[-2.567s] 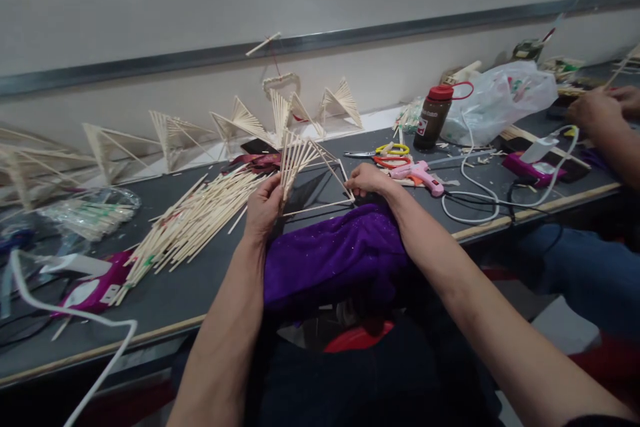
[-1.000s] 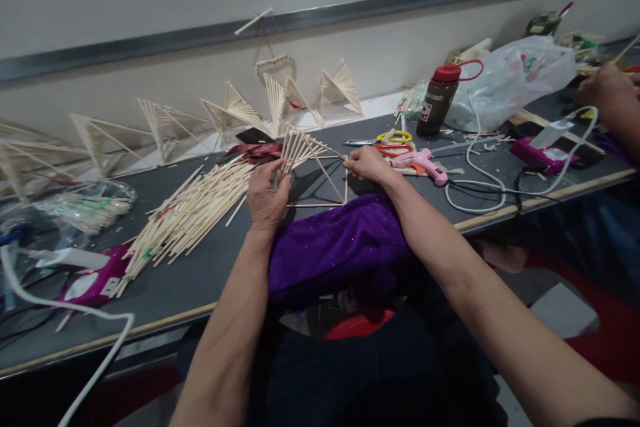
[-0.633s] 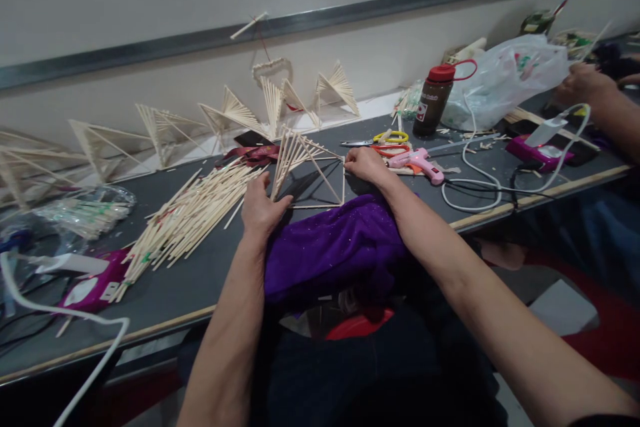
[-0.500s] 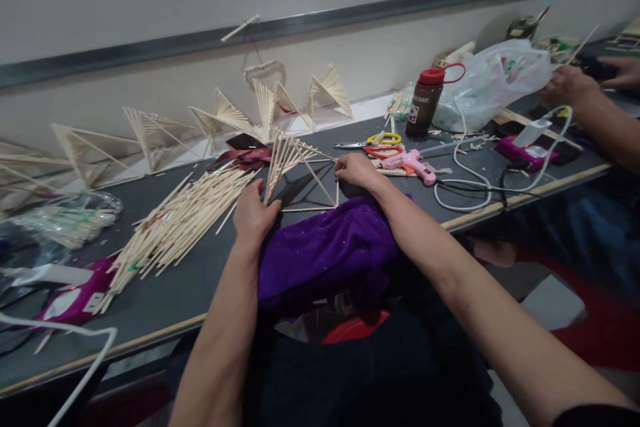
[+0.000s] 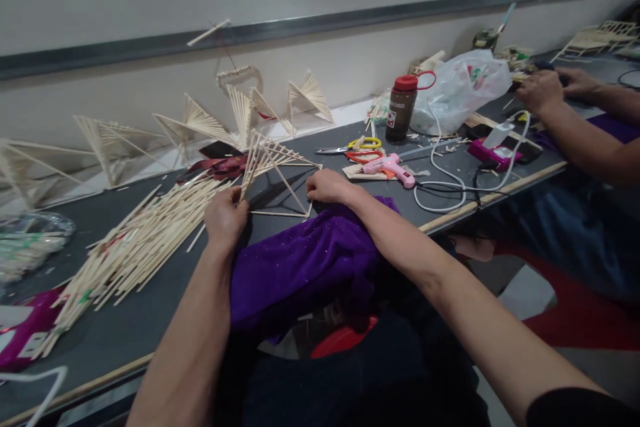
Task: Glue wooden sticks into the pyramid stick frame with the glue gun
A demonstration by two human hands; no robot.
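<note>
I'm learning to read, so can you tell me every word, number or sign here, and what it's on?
No text can be read for sure.
Brown bottle: pale lettering, too blurred to read.
White label on the bottle: a red mark shows, but no words can be made out.
Plastic bag: green and red patches; can't tell if they are print.
</note>
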